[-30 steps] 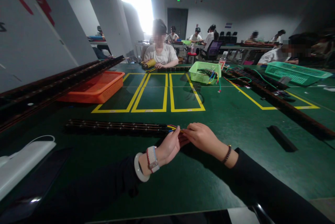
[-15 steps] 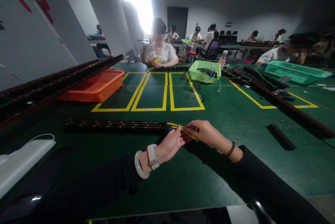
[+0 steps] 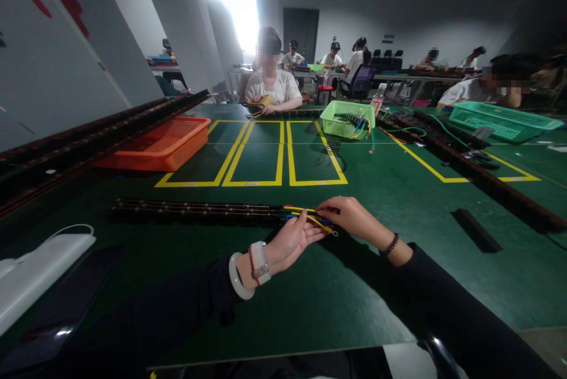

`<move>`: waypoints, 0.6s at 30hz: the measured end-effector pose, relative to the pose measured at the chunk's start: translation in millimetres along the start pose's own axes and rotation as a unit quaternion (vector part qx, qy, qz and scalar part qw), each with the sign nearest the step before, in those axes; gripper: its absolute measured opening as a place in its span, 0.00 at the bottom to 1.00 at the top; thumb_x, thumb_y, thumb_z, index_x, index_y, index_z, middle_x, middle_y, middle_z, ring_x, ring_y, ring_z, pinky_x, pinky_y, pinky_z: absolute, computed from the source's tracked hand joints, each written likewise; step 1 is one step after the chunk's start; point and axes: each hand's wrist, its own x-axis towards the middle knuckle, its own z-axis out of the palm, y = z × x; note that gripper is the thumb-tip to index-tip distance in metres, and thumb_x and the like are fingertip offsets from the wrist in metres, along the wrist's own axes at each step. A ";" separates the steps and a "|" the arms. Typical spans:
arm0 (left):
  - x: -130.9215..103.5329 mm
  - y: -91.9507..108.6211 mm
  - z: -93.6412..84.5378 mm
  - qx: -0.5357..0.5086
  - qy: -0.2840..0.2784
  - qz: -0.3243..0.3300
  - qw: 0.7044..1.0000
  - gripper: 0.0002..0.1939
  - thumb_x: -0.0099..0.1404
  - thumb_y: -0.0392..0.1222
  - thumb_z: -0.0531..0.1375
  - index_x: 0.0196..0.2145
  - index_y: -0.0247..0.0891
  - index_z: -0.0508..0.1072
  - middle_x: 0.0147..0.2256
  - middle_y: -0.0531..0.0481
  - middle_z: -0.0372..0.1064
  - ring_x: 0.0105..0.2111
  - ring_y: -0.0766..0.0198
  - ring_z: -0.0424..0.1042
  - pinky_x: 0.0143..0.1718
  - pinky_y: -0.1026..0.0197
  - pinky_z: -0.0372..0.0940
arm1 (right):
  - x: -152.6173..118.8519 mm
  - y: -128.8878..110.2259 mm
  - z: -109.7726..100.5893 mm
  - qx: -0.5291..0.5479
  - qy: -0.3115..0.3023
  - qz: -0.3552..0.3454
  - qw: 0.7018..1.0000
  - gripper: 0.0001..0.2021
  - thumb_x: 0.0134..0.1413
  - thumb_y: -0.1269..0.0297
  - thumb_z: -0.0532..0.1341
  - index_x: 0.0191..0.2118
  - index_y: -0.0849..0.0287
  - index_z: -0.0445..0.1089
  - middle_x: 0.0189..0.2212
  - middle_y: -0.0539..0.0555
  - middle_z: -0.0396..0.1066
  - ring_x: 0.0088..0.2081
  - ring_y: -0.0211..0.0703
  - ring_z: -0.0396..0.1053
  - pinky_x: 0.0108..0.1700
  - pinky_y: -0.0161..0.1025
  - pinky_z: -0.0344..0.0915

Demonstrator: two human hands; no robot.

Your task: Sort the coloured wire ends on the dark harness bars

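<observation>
A long black strip with several thin lines along it lies crosswise on the green table. Yellow, blue and red wires come out of its right end. My left hand is palm up beneath these ends, its thumb pressing a yellow wire against the fingers. That wire's tip carries a metal ring terminal, which sticks out past the fingertips. From the right, my right hand pinches at the wires just above the left fingers. Its fingertips partly hide which wire is between them.
An orange basket stands at the left by a long dark rail. Beyond my hands is a light green basket with wires. To the right lie a short black piece and another long rail. A person sits opposite.
The yellow wire with the ring terminal now lies apart from the right fingers, across my left hand. My right hand has shifted slightly up and holds at the other wires.
</observation>
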 end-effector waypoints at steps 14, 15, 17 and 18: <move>0.3 1.2 4.0 0.000 0.022 -0.010 1.000 0.12 0.66 0.42 0.52 0.40 0.29 0.68 0.42 0.35 0.71 0.44 0.55 0.72 0.53 0.47 0.58 | -0.3 1.2 -4.5 0.028 -0.037 0.055 0.997 0.10 0.56 0.62 0.57 0.38 0.59 0.73 0.29 0.51 0.73 0.28 0.37 0.68 0.29 0.32 0.59; 0.5 1.3 3.7 0.000 0.021 -0.010 1.000 0.12 0.67 0.41 0.52 0.40 0.29 0.68 0.42 0.35 0.71 0.44 0.56 0.71 0.53 0.48 0.58 | -0.1 1.2 -5.6 0.015 -0.023 0.053 0.998 0.10 0.56 0.62 0.57 0.38 0.59 0.73 0.30 0.51 0.73 0.29 0.37 0.68 0.30 0.32 0.60; 0.4 1.4 3.7 0.001 0.026 -0.007 1.000 0.11 0.67 0.40 0.51 0.40 0.30 0.67 0.43 0.36 0.71 0.45 0.56 0.71 0.53 0.48 0.58 | 0.3 1.4 -8.0 -0.019 0.008 0.040 0.999 0.10 0.57 0.63 0.56 0.38 0.58 0.74 0.31 0.52 0.74 0.31 0.38 0.69 0.32 0.33 0.60; 0.3 1.5 3.9 0.002 0.032 -0.007 0.999 0.10 0.67 0.40 0.51 0.39 0.30 0.67 0.42 0.36 0.71 0.45 0.56 0.71 0.53 0.49 0.59 | 0.5 1.9 -8.9 -0.033 0.021 0.030 0.999 0.09 0.57 0.63 0.57 0.38 0.57 0.74 0.32 0.52 0.74 0.31 0.39 0.69 0.33 0.34 0.60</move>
